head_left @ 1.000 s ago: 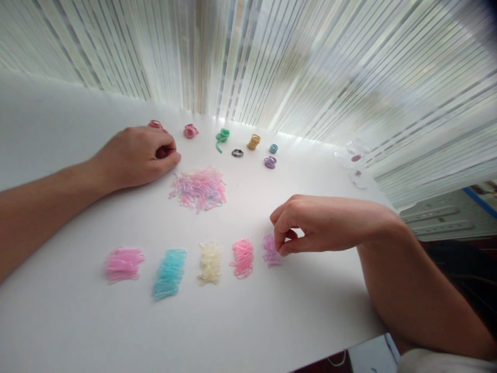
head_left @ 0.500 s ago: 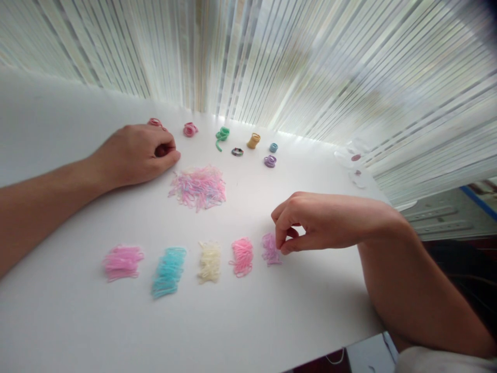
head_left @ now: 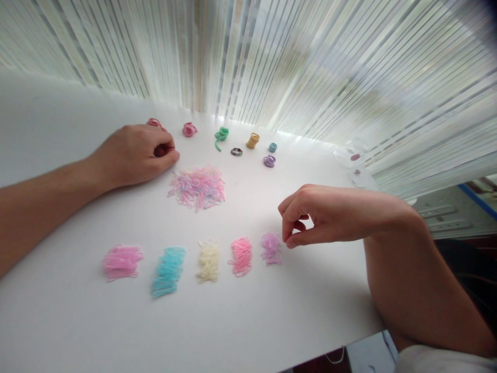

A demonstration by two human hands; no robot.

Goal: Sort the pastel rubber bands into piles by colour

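My left hand (head_left: 137,154) rests on the white table with its fingers curled, left of a mixed heap of pastel rubber bands (head_left: 197,187); what its fingers hold, if anything, is hidden. My right hand (head_left: 310,215) hovers just right of a small lilac pile of bands (head_left: 271,248), thumb and index fingertip pressed together. Whether anything is in that pinch is too small to tell. In a row to the left of the lilac pile lie pink bands (head_left: 241,257), cream bands (head_left: 208,262), turquoise bands (head_left: 169,272) and orchid-pink bands (head_left: 123,262).
Along the far side stand a pink coil (head_left: 189,129), a green coil (head_left: 221,134), a yellow roll (head_left: 252,140), a blue roll (head_left: 273,147), a purple coil (head_left: 269,161) and a dark beaded ring (head_left: 236,152). A string curtain (head_left: 240,62) hangs behind the table.
My right hand has drawn slightly right and up, away from the lilac pile, which now shows whole. My left hand has stayed in place.
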